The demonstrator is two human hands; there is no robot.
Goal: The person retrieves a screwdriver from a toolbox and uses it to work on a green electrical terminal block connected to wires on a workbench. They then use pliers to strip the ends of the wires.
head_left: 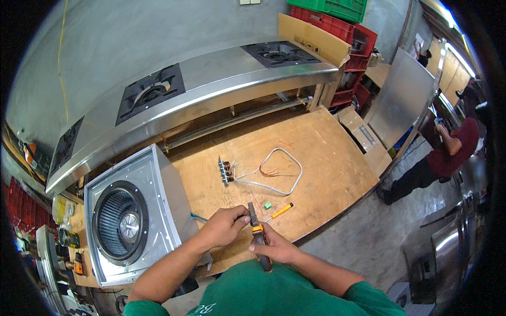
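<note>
My right hand (276,246) is wrapped round the handles of a wire stripper (257,229) with black and orange grips, its dark jaws pointing away from me. Beside those jaws my left hand (227,225) is closed in a pinch; what lies between its fingertips is too small to make out. A yellow-handled screwdriver (282,211) rests just beyond the right hand, next to a small green connector block (268,206). Farther off on the wooden table (329,152) sits a small circuit board (225,171), with a looped white cable (301,174) ending in thin orange wires.
At my left stands a metal box (167,195) with a round blower wheel (126,224). A long steel burner stove (211,79) spans the back. Red crates (321,23) are stacked at the far right. A person in a dark red shirt (457,147) stands on the right.
</note>
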